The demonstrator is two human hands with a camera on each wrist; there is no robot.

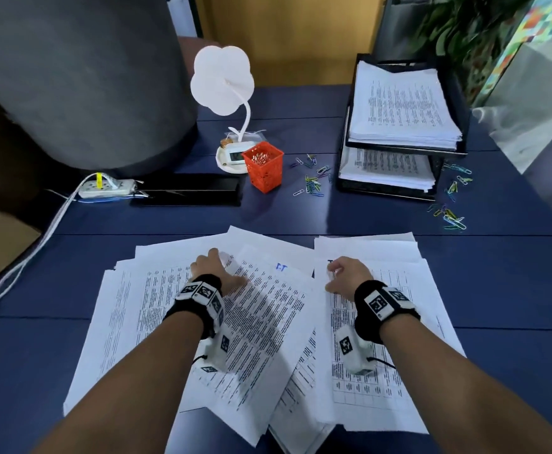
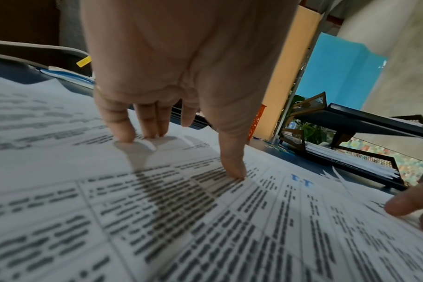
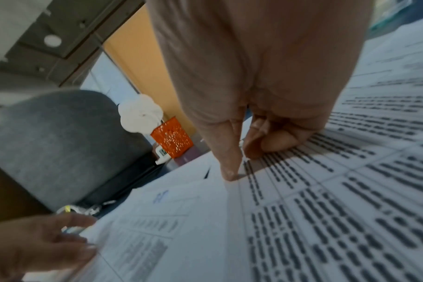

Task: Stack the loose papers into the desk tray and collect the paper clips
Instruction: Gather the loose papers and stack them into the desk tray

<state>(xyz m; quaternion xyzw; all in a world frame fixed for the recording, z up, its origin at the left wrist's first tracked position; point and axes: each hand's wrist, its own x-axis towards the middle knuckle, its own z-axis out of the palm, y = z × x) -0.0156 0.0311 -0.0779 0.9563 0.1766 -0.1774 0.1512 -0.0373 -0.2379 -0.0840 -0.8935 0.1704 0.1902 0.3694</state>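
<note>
Loose printed papers lie fanned on the blue desk in a left pile (image 1: 268, 322) and a right pile (image 1: 399, 290). My left hand (image 1: 214, 263) presses its straight fingertips (image 2: 123, 133) and thumb down on the left pile's top sheet (image 2: 205, 229). My right hand (image 1: 335, 273) sits at the right pile's left edge, fingers curled; its thumb and forefinger (image 3: 239, 164) pinch the edge of the top sheet (image 3: 326, 209). A black two-tier desk tray (image 1: 448, 152) at the back right holds paper stacks. Coloured paper clips lie scattered left of the tray (image 1: 314, 183) and to its right (image 1: 448, 217).
An orange mesh cup (image 1: 265, 170) stands behind the papers, beside a white flower-shaped lamp (image 1: 222, 81). A black box (image 1: 186, 193), a power strip (image 1: 107, 188) with cables and a big grey cylinder (image 1: 81, 77) fill the back left. Bare desk lies between papers and tray.
</note>
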